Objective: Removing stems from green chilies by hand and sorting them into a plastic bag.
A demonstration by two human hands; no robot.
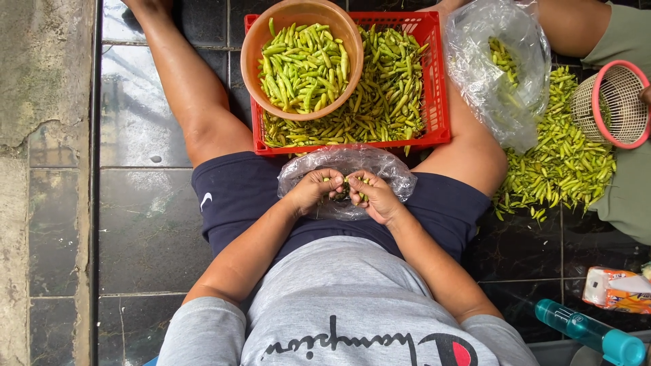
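Your left hand (310, 190) and right hand (378, 198) meet over your lap, both curled shut around small green chillies (347, 184). The chillies are short, slim and pale yellow-green, with darker stem ends. They sit between the two hands, pinched in the fingertips where the hands face each other. How many each hand holds cannot be told, because the fingers cover most of them.

Directly under both hands lies a clear plastic bag (397, 175), crumpled and spread across your dark shorts (234, 200). The hands rest on or just above it; contact cannot be confirmed.

Just beyond the bag, between your knees, stands a red crate (439, 88) filled with the same green chillies. An orange bowl (252, 47), also heaped with chillies, sits on the far left part of the crate.

To the right of the crate, a second clear bag (522, 41) holds a few chillies. Beside it, a loose pile of chillies (563, 163) lies on the dark tiled floor (149, 224). A pink-rimmed basket (620, 102) lies tipped at the pile's far right edge.

At the near right, a teal bottle (586, 331) and an orange packet (620, 290) lie on the floor.
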